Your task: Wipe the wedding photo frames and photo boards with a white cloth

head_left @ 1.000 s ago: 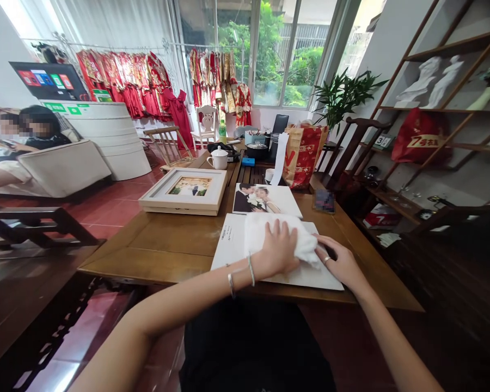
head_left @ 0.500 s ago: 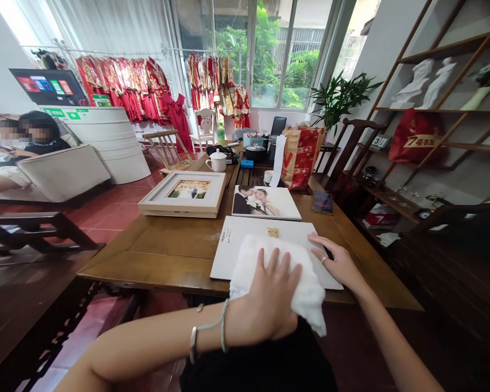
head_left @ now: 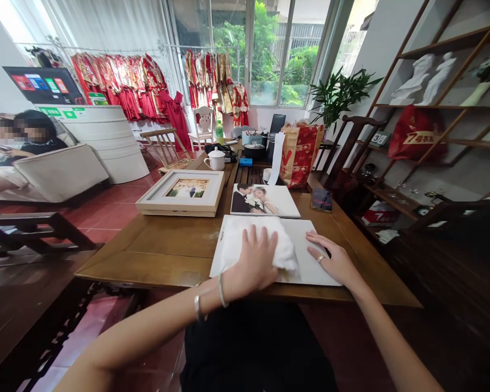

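The left hand (head_left: 256, 262) is lying flat, fingers spread, on a white cloth (head_left: 231, 245) covering much of a white board (head_left: 310, 272) on the surface (head_left: 147, 245); the right hand (head_left: 335, 264), loosely open, is resting at the board's right edge. Too light a hold could be letting the board skid. One cloth, one board, one photo print (head_left: 265, 198) and one lidded cup (head_left: 216, 160) are showing.

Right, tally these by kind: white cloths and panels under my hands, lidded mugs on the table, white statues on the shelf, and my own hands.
White cloth: 1
White panel: 1
Lidded mug: 1
White statues: 2
Hands: 2 (left hand, right hand)
Total: 7
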